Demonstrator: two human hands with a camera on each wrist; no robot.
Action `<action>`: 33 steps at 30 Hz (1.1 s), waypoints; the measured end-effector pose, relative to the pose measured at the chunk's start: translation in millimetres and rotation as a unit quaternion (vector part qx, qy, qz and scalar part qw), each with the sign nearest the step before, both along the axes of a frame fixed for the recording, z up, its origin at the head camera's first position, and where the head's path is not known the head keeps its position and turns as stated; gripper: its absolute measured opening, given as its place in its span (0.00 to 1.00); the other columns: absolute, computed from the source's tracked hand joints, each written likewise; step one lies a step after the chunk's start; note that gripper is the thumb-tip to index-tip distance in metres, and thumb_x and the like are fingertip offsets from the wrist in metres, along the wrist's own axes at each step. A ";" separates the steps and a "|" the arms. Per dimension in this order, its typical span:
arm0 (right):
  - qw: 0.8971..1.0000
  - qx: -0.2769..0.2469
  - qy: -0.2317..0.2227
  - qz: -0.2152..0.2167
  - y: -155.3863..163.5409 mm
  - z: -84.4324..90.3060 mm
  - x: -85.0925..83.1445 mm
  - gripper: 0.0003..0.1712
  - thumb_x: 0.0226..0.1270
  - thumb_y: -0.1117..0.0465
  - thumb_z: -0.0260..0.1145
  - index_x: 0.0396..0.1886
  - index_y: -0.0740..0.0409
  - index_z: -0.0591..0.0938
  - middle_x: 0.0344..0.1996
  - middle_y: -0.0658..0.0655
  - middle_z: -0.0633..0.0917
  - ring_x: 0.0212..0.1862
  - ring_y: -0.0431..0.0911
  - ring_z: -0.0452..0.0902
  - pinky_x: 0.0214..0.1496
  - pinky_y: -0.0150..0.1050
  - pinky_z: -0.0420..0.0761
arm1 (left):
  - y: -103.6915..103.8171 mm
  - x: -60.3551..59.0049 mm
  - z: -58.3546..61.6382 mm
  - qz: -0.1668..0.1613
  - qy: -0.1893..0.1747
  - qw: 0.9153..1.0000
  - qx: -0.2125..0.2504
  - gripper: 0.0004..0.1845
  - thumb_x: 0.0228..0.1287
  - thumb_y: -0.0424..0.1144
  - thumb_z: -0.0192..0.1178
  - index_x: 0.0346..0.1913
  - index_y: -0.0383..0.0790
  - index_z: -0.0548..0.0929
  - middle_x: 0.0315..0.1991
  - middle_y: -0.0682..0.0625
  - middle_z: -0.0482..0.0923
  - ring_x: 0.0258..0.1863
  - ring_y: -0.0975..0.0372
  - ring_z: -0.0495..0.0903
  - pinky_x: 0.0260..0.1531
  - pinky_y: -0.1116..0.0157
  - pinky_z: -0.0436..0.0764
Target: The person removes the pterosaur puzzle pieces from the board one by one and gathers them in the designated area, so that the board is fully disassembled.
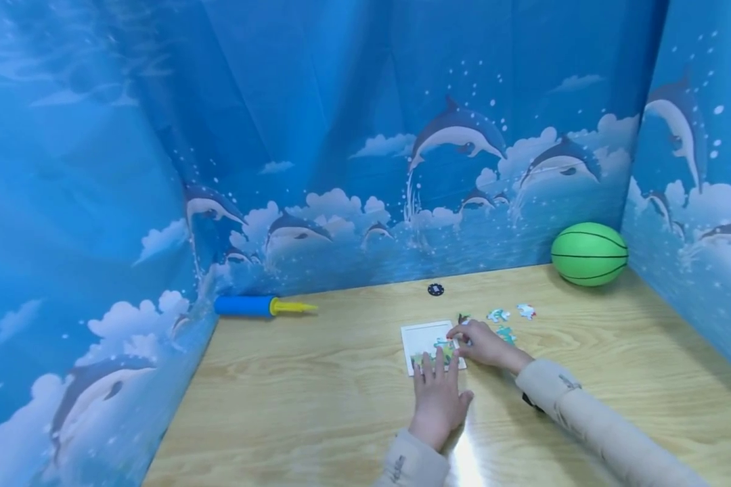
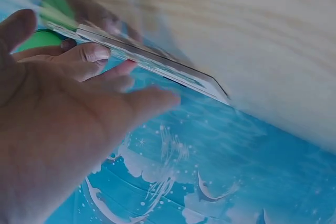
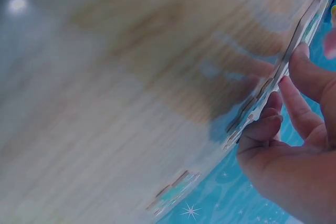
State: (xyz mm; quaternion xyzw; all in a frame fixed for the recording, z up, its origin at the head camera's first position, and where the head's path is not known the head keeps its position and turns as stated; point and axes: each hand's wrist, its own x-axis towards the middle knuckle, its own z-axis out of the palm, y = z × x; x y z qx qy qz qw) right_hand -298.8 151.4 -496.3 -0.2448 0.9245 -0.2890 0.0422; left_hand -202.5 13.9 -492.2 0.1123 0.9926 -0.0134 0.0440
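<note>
A square white puzzle tray [image 1: 425,332] lies on the table, with several joined green and blue pieces along its near side. The left hand [image 1: 440,399] rests its straight, spread fingers on the tray's near edge and the pieces there; in the left wrist view this hand [image 2: 68,114] reaches flat toward the tray's rim [image 2: 173,71]. At the tray's right side the right hand [image 1: 482,343] pinches a puzzle piece between thumb and index finger, the piece mostly covered. Up close, the right hand [image 3: 294,124] has its thumb at the tray's edge and its other fingers bent.
Loose puzzle pieces [image 1: 498,315] lie right of the tray, one more piece [image 1: 526,310] farther out. A dark round disc [image 1: 436,289] sits behind it. A green ball [image 1: 589,254] stands at the back right corner, a blue and yellow pump [image 1: 246,306] at the back left. Dolphin-printed curtains [image 1: 317,135] enclose the table.
</note>
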 end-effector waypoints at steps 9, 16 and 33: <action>0.999 -0.022 0.026 0.017 0.5 -0.4 -0.2 0.19 0.49 0.62 0.67 0.43 0.63 0.78 0.36 0.61 0.79 0.38 0.53 0.74 0.41 0.51 0.76 | -0.1 -1.8 -5.3 0.015 -0.021 0.999 -0.028 0.40 0.55 0.70 0.31 0.68 0.53 0.51 0.69 0.47 0.46 0.66 0.48 0.46 0.64 0.56 0.53; 0.999 -0.023 0.024 0.005 -1.2 2.3 1.0 0.19 0.48 0.62 0.68 0.42 0.60 0.77 0.33 0.53 0.77 0.35 0.46 0.70 0.38 0.42 0.73 | 0.1 -1.9 -3.9 0.017 -0.023 0.998 -0.047 0.41 0.55 0.71 0.29 0.68 0.54 0.49 0.69 0.48 0.46 0.66 0.49 0.47 0.64 0.56 0.53; 0.997 -0.075 -0.031 0.005 -2.5 2.4 2.4 0.11 0.57 0.66 0.61 0.41 0.53 0.74 0.31 0.49 0.79 0.36 0.41 0.74 0.42 0.39 0.77 | 2.5 -4.4 -5.1 0.032 -0.046 0.996 -0.071 0.40 0.53 0.73 0.27 0.68 0.58 0.48 0.69 0.52 0.44 0.67 0.51 0.46 0.63 0.54 0.54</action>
